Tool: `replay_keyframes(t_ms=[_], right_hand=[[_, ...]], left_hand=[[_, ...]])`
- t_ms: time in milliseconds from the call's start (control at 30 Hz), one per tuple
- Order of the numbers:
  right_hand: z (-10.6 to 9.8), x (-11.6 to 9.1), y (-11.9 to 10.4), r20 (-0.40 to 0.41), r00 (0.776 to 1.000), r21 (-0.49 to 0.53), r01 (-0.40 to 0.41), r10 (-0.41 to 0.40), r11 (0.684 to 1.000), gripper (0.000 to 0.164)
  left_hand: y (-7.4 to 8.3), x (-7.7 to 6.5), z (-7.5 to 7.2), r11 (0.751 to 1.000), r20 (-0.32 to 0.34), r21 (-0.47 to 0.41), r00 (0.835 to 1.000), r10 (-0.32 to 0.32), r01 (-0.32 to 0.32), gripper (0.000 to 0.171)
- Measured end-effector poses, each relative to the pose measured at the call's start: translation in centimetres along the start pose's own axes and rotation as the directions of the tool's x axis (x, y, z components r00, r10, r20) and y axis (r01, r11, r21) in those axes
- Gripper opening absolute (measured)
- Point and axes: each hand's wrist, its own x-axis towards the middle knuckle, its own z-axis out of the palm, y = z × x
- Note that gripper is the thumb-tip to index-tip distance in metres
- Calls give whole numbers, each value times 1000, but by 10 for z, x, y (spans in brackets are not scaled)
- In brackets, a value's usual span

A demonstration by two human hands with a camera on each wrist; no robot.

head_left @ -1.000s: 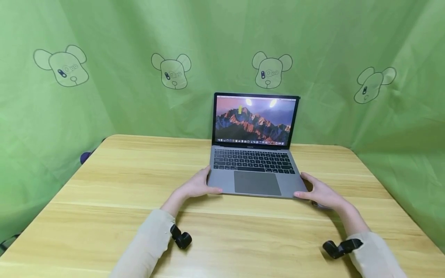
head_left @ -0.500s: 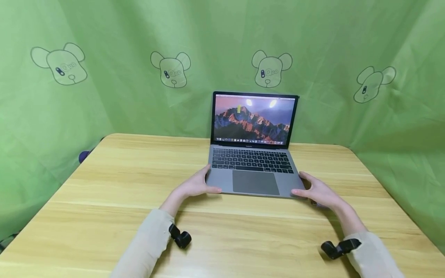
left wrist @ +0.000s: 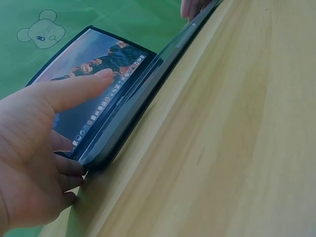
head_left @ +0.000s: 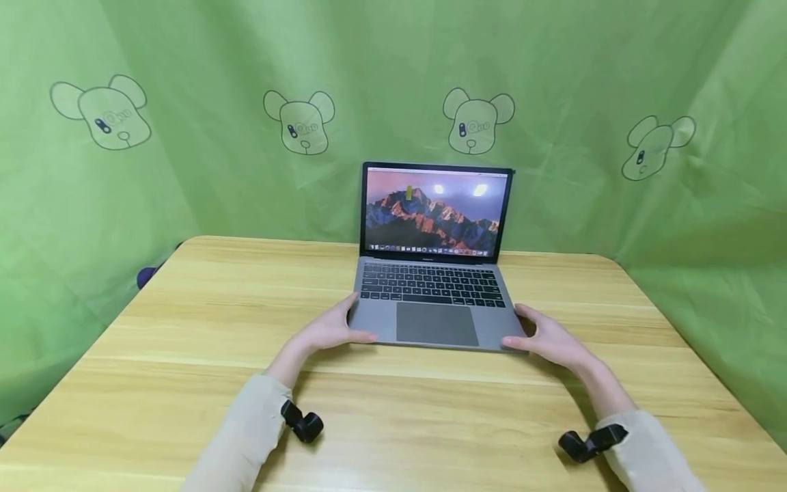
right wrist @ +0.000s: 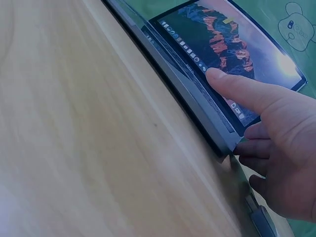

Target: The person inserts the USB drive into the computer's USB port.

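A grey laptop (head_left: pixel 436 324) stands open on the wooden table (head_left: pixel 393 403), its lit screen showing a mountain picture. My left hand (head_left: pixel 328 329) grips its front left corner. In the left wrist view, that hand's fingers (left wrist: pixel 69 168) are at the laptop's side, with the thumb above. At the front right corner, my right hand (head_left: pixel 550 338) holds the laptop the same way. The right wrist view shows the right thumb (right wrist: pixel 237 89) over the laptop and the other fingers by its side edge. Parts of both hands' fingers are hidden in the head view.
A small dark object (right wrist: pixel 264 222) lies beyond the right fingers in the right wrist view; its kind is unclear. Green cloth (head_left: pixel 393 82) with bear-head outlines hangs behind and beside the table. Something purple (head_left: pixel 145 277) shows past the table's left edge.
The laptop has slid a little to the left along the table, with both hands holding its front corners and moving with it. The screen stays up.
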Motion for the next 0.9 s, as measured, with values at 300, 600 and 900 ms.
replay_keyframes(t_ms=[300, 600, 900], right_hand=[[3, 3, 2, -4, 1000, 11, 14, -14, 1000, 96], [3, 5, 5, -17, 1000, -9, 12, -12, 1000, 100], [0, -1, 11, -36, 998, -16, 56, -57, 998, 97]], left_hand=[[-3, 0, -1, 1000, -13, 11, 1000, -23, 23, 105], [-5, 2, -1, 1000, -20, 26, 1000, 10, -10, 106], [-1, 0, 2, 999, -16, 42, 1000, 1, -1, 106]])
